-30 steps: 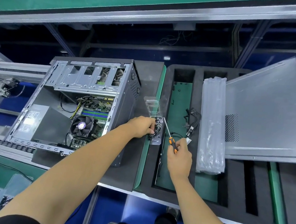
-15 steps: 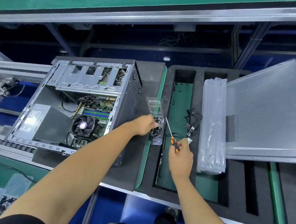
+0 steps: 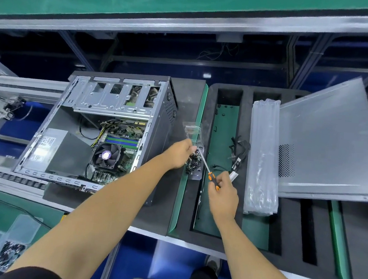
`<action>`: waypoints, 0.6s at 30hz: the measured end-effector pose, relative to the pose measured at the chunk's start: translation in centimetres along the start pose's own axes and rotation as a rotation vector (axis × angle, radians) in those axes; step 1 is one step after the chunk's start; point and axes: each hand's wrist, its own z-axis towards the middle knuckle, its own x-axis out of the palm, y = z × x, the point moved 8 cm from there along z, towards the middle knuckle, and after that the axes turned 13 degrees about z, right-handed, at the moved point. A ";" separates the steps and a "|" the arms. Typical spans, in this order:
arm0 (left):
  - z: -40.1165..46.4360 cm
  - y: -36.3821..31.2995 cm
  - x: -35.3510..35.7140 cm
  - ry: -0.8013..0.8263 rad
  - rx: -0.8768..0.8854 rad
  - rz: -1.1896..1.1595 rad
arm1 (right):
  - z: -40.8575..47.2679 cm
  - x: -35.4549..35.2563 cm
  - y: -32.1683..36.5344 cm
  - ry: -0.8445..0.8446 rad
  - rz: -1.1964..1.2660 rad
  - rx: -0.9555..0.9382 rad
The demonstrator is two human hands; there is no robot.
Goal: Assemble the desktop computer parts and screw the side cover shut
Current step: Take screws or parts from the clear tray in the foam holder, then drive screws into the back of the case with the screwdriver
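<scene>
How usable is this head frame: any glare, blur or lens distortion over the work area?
Head view: strong wide-angle bowing, the upper bench rail curves and slants. Soft glare washes the side cover and the plastic sleeve. The left hand at the screw box and the right hand on the screwdriver are slightly soft, and single screws cannot be told apart. The space under the bench is dark.

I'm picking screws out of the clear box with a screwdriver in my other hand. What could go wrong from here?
1. The clear screw box sits at the edge of the foam tray, over the green strip; your left hand digging in could tip it and scatter screws.
2. The case is open beside it, so a dropped screw might land on the motherboard.
3. The screwdriver in your right hand points at your left fingers; a slip could jab them.
</scene>
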 end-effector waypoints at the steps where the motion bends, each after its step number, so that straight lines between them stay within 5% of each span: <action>1: -0.4 -0.1 -0.5 -0.032 -0.005 -0.080 | 0.0 0.0 0.3 0.010 0.008 0.009; 9: -5.5 -0.5 -7.1 -0.250 0.014 -0.798 | -2.0 0.1 11.1 0.136 0.106 -0.251; 14: -9.6 2.4 -12.6 -0.372 0.108 -1.047 | -4.5 1.7 16.7 0.131 0.235 -0.349; 18: -12.7 6.2 -15.1 -0.368 0.173 -1.016 | -6.9 4.9 20.5 0.177 0.212 -0.409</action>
